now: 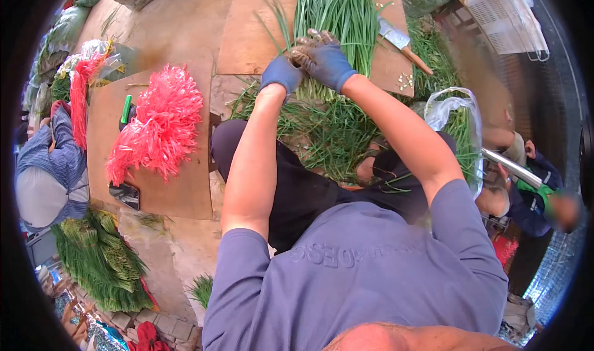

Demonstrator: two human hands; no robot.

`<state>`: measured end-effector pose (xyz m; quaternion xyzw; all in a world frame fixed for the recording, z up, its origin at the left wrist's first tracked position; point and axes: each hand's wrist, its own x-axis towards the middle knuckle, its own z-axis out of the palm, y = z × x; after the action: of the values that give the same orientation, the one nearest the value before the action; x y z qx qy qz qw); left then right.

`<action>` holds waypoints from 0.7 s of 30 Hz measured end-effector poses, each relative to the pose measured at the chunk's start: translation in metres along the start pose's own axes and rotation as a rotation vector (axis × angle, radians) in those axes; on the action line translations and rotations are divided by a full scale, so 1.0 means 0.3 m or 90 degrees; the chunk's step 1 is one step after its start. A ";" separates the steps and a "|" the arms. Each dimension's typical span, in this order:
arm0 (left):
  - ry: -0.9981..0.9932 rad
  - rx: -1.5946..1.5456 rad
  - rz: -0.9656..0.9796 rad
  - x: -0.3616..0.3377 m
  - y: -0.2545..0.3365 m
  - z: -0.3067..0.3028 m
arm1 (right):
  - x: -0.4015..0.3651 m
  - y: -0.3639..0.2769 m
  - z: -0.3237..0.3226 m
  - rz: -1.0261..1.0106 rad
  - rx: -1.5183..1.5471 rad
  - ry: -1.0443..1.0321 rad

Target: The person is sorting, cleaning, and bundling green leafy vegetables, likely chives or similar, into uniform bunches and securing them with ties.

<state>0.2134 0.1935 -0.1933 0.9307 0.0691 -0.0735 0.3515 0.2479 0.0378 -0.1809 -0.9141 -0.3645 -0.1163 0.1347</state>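
Left hand (281, 73), blue glove: fingers curled tight around root end of chive bundle (337, 13). Right hand (328, 63), blue glove: clamped on same bundle, touching left hand. Bundle lies on wooden desk (247, 35), leaf tips pointing away from person. Cleaver (401, 43) on desk, right of bundle, not touching it. Loose chives (322, 134) heaped between desk and knees. Pile of red ties (158, 128) on separate board (179, 193), well left.

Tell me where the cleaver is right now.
Head view: the cleaver lies on the wooden board, just right of the bunch of green stalks, beyond the right hand.
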 end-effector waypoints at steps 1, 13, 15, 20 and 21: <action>0.007 -0.066 0.091 0.024 -0.048 0.030 | 0.007 0.008 -0.001 0.054 -0.027 -0.130; -0.181 -0.061 -0.122 0.021 -0.098 0.038 | -0.034 0.110 0.049 0.011 0.124 -0.078; -0.137 -0.178 -0.103 0.044 -0.128 0.053 | -0.034 0.108 0.040 0.005 0.105 -0.075; -0.052 -0.383 -0.135 0.092 -0.190 0.023 | -0.046 0.107 0.041 0.006 0.105 -0.015; -0.066 -0.417 -0.169 0.057 -0.131 -0.033 | -0.044 0.103 0.036 0.016 0.108 -0.015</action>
<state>0.2240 0.2307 -0.2144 0.7466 0.1911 -0.1399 0.6217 0.2613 0.0115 -0.2002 -0.9052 -0.3630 -0.0726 0.2088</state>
